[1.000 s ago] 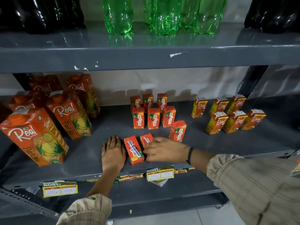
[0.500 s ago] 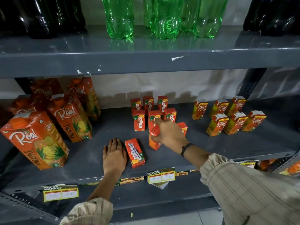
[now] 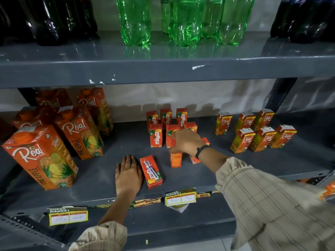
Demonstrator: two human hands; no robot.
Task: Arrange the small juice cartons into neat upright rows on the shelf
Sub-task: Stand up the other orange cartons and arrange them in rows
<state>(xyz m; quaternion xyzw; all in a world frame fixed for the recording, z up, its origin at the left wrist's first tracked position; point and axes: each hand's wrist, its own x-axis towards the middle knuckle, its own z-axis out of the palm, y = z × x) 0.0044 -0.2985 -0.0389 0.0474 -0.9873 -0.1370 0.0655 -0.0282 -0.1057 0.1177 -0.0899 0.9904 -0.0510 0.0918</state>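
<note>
Small red Maaza cartons (image 3: 155,135) stand upright in two rows at the middle of the grey shelf (image 3: 101,171). My right hand (image 3: 186,142) grips the top of one upright carton (image 3: 175,159) in front of those rows. Another upright carton (image 3: 196,158) stands just right of it, partly hidden by my wrist. One carton (image 3: 151,172) lies flat on its back, straw side up, nearer the shelf's front edge. My left hand (image 3: 129,173) rests flat on the shelf, fingers together, touching that lying carton's left side.
Large Real pineapple cartons (image 3: 41,156) stand at the left. Small Real cartons (image 3: 262,134) stand in two rows at the right. Green bottles (image 3: 183,20) and dark bottles (image 3: 45,19) fill the shelf above. Price tags (image 3: 180,197) hang on the front edge.
My right hand picked up a lying carton from the shelf front, moved it back and stood it upright before the rows. The left hand stayed flat beside the other lying carton.
</note>
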